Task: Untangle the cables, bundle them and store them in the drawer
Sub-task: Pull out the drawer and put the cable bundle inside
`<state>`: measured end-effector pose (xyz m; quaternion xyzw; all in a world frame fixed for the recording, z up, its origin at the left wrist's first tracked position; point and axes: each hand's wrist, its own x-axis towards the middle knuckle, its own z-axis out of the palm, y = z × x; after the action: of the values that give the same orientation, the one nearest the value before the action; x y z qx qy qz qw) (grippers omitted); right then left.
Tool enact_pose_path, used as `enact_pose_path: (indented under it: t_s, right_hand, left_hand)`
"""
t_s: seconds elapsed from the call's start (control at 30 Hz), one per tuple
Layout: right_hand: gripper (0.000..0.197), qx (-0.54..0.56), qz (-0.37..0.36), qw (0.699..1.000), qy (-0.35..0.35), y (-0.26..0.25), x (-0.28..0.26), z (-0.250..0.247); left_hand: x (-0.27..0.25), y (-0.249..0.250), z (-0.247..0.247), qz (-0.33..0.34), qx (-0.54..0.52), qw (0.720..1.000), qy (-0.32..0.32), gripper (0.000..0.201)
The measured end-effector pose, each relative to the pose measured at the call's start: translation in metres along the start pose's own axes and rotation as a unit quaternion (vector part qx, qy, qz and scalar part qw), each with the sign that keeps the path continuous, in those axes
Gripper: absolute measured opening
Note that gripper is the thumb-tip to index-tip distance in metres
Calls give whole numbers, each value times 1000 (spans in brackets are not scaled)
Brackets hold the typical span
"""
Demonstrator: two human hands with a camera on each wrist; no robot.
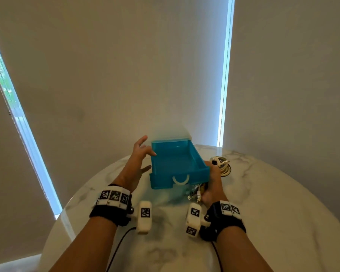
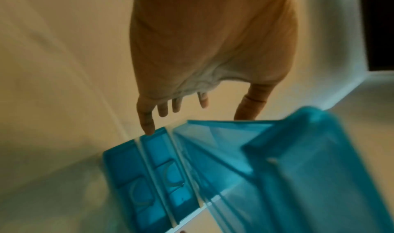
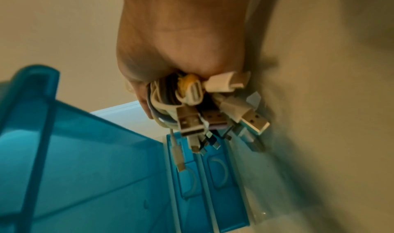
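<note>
Cables (image 3: 200, 105) bundled, white with USB plugs, in right hand's (image 1: 212, 185) closed grip, left hand (image 1: 134, 163) spread, holding nothing, beside blue drawer (image 1: 177, 161)

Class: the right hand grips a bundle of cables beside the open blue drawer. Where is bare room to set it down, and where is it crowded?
Free: the floor of the open blue drawer, and the marble table near the wrists. Crowded: right of the drawer, where the right hand grips the cable bundle beside a coiled white cable. The left hand flanks the drawer's left wall.
</note>
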<state>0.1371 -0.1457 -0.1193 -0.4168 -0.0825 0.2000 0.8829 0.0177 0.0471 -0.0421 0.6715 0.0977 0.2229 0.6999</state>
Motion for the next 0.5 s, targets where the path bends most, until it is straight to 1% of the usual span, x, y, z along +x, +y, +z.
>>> enact_pose_path:
  t_s: [0.03,0.07,0.1,0.13,0.2,0.3,0.33,0.37,0.43,0.47,0.5]
  right_hand:
    - [28,-28,-12,1000,1,0,-1,1]
    - [35,-34,-1,999,6,3,0,1]
    - [36,-35,11,999,10,2,-1,1]
    - [33,-36,22,999,4,2,0,1]
    - [35,-47,32,998,-17,-3,4,2]
    - [35,-90,40,995,-29,-10,-1,10]
    - [34,-92,37,995,-13,-7,2,4]
    - [35,-93,37,995,-10,-9,0,1]
    - [40,-69,26,997,29,-2,3,-17]
    - [43,-61,29,997,23,2,4,-24]
    - [44,-52,35,998,30,1,1,-25]
  left_hand:
    - [2,-6,0,0,-26,1000,4,70]
    - [4,-12,1,-2,-50,999,1,68]
    - [5,-17,2,-2,-72,997,-2,69]
    - [7,-21,3,4,-90,996,-4,73]
    - [6,-25,6,21,-108,994,-11,74]
    - [3,-33,5,45,-97,994,-7,66]
    - [1,-36,3,50,-100,994,-1,63]
    - [0,-39,1,54,-102,993,6,58]
    - [-2,-41,-3,61,-105,992,17,41]
    - [-2,-42,-4,63,-97,993,26,35]
    - [-3,-42,-4,67,-83,994,33,34]
